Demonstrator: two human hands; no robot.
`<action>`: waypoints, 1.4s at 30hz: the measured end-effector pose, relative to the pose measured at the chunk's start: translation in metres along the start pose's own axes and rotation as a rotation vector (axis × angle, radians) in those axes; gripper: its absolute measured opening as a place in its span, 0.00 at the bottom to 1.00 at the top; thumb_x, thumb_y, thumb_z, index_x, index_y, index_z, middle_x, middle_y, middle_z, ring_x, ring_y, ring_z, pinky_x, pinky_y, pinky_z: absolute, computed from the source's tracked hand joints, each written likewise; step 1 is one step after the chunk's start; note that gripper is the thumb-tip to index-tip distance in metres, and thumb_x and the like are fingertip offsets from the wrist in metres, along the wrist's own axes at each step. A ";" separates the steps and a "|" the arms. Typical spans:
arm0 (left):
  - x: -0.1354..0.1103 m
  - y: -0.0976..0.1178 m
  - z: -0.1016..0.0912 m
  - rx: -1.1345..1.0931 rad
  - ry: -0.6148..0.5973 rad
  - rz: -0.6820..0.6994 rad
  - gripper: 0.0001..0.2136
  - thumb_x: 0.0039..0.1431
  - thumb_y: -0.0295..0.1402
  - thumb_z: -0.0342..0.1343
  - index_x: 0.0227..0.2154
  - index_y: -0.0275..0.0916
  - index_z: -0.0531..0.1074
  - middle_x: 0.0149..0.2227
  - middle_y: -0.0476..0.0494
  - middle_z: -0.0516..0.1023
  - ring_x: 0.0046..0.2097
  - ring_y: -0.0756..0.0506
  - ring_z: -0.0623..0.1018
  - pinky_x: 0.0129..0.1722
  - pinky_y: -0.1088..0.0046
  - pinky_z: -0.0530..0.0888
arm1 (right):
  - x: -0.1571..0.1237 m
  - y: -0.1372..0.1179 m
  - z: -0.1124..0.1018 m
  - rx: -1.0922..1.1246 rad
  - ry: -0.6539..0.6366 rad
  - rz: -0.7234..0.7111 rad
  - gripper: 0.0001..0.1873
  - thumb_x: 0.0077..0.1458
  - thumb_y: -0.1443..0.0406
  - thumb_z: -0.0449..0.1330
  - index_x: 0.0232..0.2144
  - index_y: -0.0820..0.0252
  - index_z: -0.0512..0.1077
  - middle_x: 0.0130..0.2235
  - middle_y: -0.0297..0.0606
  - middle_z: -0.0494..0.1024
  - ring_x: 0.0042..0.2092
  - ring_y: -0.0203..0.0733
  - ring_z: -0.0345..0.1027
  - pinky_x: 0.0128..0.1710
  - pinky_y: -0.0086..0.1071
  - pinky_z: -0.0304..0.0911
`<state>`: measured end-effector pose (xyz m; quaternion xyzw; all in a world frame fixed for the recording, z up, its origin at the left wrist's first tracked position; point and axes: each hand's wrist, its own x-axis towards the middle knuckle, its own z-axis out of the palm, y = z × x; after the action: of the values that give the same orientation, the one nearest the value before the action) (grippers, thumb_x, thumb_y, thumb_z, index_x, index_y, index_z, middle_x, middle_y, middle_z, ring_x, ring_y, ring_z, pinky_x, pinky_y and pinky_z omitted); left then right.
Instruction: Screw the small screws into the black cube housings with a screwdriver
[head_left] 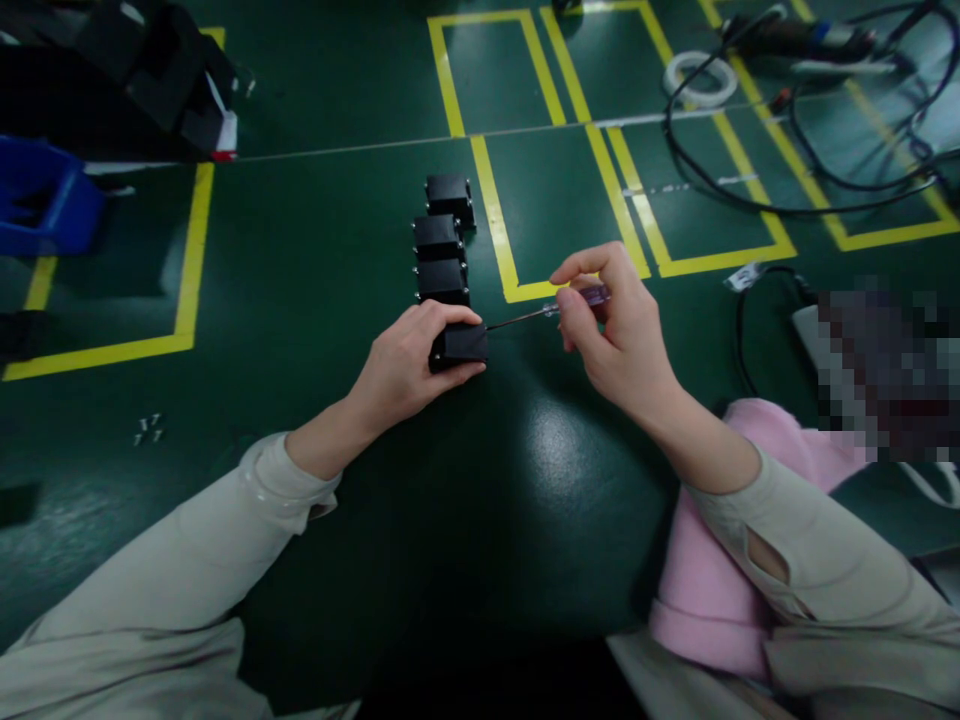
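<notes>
My left hand [409, 358] grips a small black box-shaped part [462, 343] on the green table, thumb and fingers on opposite sides of it. In my right hand [619, 325] is a screwdriver [596, 296] with a clear purplish handle. Its thin shaft points left, and the tip meets the right end of the black part; whether it sits in a screw there is too small to tell. Just beyond my left hand, several similar black parts [441, 281] stand in a row, with small shiny screws at their ends.
Several loose screws [150, 428] lie at the left. A blue bin [49, 195] and black parts occupy the far left. At the far right are a white tape roll [699, 80] and a cabled tool [802, 40]. Pink cloth [712, 580] lies beneath my right forearm. Yellow tape [495, 220] marks the table.
</notes>
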<state>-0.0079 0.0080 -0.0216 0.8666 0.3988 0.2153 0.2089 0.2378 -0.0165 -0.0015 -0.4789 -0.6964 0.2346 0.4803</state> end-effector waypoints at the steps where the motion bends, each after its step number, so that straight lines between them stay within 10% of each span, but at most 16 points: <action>1: 0.000 0.000 0.000 0.002 -0.001 0.002 0.19 0.62 0.39 0.61 0.53 0.40 0.69 0.51 0.41 0.76 0.52 0.40 0.76 0.53 0.62 0.72 | 0.000 0.000 0.000 0.001 -0.002 0.002 0.14 0.68 0.52 0.53 0.42 0.54 0.69 0.30 0.31 0.69 0.31 0.36 0.68 0.30 0.33 0.65; 42: 0.000 -0.001 0.000 0.007 0.003 0.007 0.19 0.62 0.39 0.61 0.53 0.40 0.69 0.51 0.41 0.77 0.52 0.40 0.76 0.52 0.61 0.73 | 0.000 0.001 -0.001 -0.009 -0.031 0.023 0.15 0.69 0.52 0.52 0.35 0.53 0.66 0.26 0.28 0.67 0.24 0.33 0.62 0.26 0.31 0.58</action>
<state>-0.0083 0.0083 -0.0222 0.8685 0.3967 0.2159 0.2042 0.2392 -0.0164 -0.0015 -0.4851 -0.6994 0.2444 0.4646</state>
